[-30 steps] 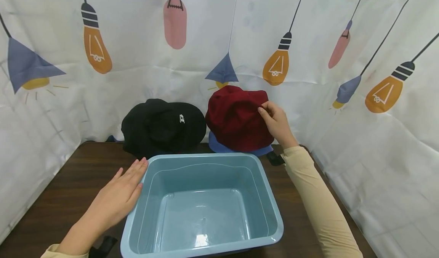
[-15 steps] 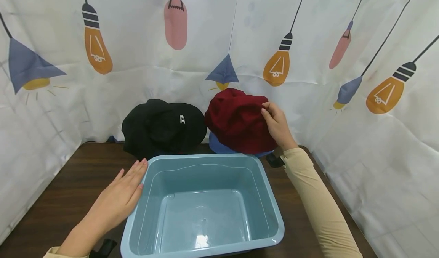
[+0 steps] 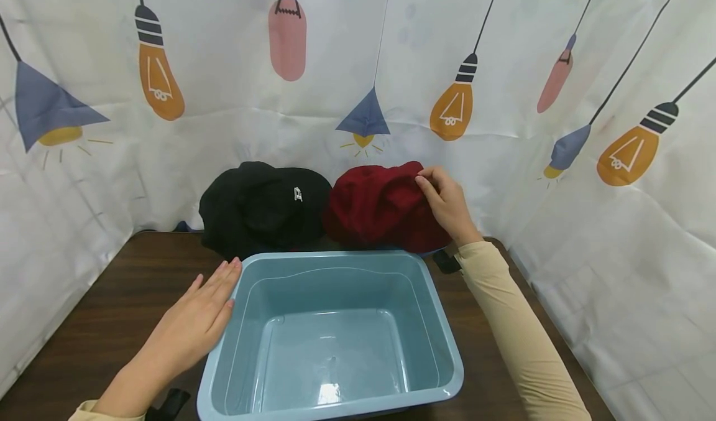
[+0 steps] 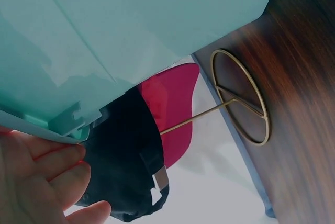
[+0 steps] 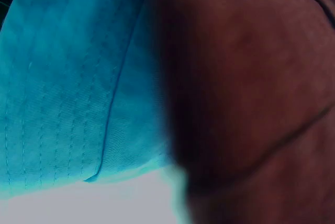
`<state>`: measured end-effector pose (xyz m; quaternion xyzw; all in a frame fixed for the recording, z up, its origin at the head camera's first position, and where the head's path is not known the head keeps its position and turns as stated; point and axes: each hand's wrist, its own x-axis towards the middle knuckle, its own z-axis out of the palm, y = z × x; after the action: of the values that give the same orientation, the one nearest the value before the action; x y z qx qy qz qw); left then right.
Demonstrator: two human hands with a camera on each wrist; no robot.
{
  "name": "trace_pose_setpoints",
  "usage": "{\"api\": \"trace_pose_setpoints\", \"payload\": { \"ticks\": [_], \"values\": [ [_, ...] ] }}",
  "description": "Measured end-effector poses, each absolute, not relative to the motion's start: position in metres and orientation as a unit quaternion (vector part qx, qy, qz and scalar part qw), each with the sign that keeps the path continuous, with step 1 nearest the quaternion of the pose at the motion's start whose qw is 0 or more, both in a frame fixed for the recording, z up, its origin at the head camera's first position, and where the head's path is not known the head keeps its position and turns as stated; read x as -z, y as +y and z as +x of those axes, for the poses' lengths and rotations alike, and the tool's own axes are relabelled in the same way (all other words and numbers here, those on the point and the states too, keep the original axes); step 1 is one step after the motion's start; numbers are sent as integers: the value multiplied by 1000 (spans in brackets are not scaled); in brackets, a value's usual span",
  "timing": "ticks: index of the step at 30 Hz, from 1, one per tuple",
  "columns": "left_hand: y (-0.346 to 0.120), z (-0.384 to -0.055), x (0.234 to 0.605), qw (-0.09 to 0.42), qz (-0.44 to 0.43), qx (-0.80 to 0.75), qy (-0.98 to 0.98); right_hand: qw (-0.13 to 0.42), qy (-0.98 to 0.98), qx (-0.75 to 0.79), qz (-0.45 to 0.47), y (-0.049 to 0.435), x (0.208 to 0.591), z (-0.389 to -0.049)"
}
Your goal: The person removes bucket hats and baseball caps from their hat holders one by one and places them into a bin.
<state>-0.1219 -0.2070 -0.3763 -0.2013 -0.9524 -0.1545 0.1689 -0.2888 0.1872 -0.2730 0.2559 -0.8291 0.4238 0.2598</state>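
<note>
At the back right, my right hand point(image 3: 449, 204) pinches the upper right edge of a dark red hat point(image 3: 375, 206). A blue hat point(image 5: 73, 82) with a stitched brim shows close up in the right wrist view, beside the blurred red hat point(image 5: 256, 88); from the head it is almost hidden behind the red one. My left hand point(image 3: 192, 318) lies with straight fingers along the left rim of a light blue plastic basin point(image 3: 330, 258). To the left of the red hat sits a black cap point(image 3: 263, 206) with a small white emblem.
A gold wire stand point(image 4: 241, 98) rises from the dark wooden table point(image 3: 140, 272) near the black cap, with a pinkish red brim point(image 4: 178, 114) behind it. White cloth point(image 3: 224, 97) printed with lamps hangs at the back and sides.
The red hat has come down and slightly left in my right hand's grip, covering most of the blue hat and nearing the black cap. My left hand and the basin stay put.
</note>
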Motion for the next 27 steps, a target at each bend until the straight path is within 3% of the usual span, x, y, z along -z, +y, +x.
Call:
{"api": "trace_pose_setpoints", "payload": {
  "ticks": [13,19,27],
  "values": [
    [-207,-123,374,161,-200,152,-954,204,-824,-378,369,189,271,-284],
    [-208,-124,373,151,-198,152,-956,142,-812,-383,418,189,268,-282],
    [-208,-123,374,154,-202,149,-956,111,-803,-396,431,178,246,-254]
  ]
}}
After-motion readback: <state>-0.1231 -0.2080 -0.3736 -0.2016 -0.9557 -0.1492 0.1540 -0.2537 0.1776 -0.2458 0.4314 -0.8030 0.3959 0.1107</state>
